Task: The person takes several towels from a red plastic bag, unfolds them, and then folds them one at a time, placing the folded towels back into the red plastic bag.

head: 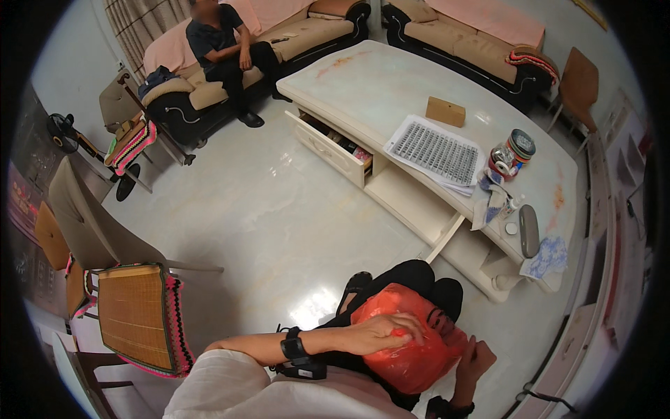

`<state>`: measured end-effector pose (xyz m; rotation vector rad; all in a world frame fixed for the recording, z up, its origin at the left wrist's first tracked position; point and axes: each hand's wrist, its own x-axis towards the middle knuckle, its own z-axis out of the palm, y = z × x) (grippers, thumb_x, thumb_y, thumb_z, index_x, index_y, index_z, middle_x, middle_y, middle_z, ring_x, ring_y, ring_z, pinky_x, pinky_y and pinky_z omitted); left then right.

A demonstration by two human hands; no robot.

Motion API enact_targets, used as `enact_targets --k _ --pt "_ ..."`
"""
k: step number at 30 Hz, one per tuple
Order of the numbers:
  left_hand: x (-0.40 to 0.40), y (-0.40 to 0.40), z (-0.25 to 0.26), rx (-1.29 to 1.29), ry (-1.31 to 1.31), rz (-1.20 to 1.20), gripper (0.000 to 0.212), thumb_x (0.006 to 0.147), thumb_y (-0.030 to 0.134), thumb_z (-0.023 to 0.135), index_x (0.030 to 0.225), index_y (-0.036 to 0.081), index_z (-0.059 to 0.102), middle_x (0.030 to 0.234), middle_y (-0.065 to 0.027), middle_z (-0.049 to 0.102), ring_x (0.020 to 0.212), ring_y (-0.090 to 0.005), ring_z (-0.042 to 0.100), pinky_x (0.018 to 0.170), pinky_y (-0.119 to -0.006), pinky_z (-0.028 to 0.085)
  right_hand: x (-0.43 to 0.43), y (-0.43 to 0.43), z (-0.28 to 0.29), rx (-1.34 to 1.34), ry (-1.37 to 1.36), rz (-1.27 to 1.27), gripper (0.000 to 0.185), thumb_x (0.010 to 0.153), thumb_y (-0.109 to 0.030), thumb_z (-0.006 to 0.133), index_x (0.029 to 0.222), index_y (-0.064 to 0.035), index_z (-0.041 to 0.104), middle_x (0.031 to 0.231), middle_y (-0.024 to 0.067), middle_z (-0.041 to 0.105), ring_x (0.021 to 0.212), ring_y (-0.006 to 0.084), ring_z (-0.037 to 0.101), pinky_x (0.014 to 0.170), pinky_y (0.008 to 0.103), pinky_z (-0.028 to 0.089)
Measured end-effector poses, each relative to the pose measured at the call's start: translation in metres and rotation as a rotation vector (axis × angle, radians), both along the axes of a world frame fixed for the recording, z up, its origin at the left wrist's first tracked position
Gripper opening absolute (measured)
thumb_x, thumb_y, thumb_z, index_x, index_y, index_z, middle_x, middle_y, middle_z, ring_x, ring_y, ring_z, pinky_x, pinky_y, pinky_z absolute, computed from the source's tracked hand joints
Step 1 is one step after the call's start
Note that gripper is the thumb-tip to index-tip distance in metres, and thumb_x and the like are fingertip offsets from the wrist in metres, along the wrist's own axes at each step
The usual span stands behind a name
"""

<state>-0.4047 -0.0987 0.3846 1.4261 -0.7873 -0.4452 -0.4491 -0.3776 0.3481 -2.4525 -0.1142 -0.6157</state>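
Note:
A full red plastic bag rests on my lap, its mouth turned to the right, with something dark showing inside. My left hand lies across the top of the bag, fingers curled into the crinkled plastic. At the right, my right hand pinches the rim of the bag's mouth. What the bag holds is mostly hidden by the plastic. Black straps circle both of my wrists.
Before me stands a long marble-topped coffee table with an open drawer, printed sheets, a cardboard box and a glasses case. A chair is at the left. A person sits on the sofa.

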Motion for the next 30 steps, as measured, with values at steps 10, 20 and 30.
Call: enact_targets --k 10,20,30 --pt "-0.008 -0.002 -0.004 0.263 0.513 -0.034 0.041 0.103 0.031 0.039 0.098 0.000 0.066 0.095 -0.0111 0.067 0.095 -0.0173 0.060 0.088 -0.031 0.044 0.011 -0.013 -0.028 0.047 -0.030 -0.088 0.037 0.083 -0.002 0.065 0.057 -0.0032 0.040 0.047 0.0125 0.040 0.038 0.0251 0.037 0.040 0.0371 0.027" --pt "-0.011 -0.002 -0.025 0.064 0.515 0.171 0.046 0.104 0.028 0.039 0.083 -0.003 0.066 0.091 -0.0109 0.069 0.090 -0.0181 0.064 0.088 -0.030 0.047 0.016 -0.004 -0.044 -0.021 -0.027 -0.163 0.033 0.080 -0.007 0.071 0.058 -0.0065 0.047 0.050 0.0092 0.048 0.041 0.0245 0.046 0.040 0.0354 0.034" --pt "0.000 -0.022 -0.003 0.600 -0.558 0.237 0.051 0.084 0.029 0.061 0.132 0.016 0.056 0.146 -0.0134 0.039 0.132 -0.0347 0.036 0.105 -0.053 0.026 0.007 0.033 0.015 -0.050 0.108 0.157 0.045 0.077 -0.020 0.068 0.121 -0.0134 0.062 0.132 0.0138 0.049 0.121 0.0329 0.045 0.102 0.0480 0.031"
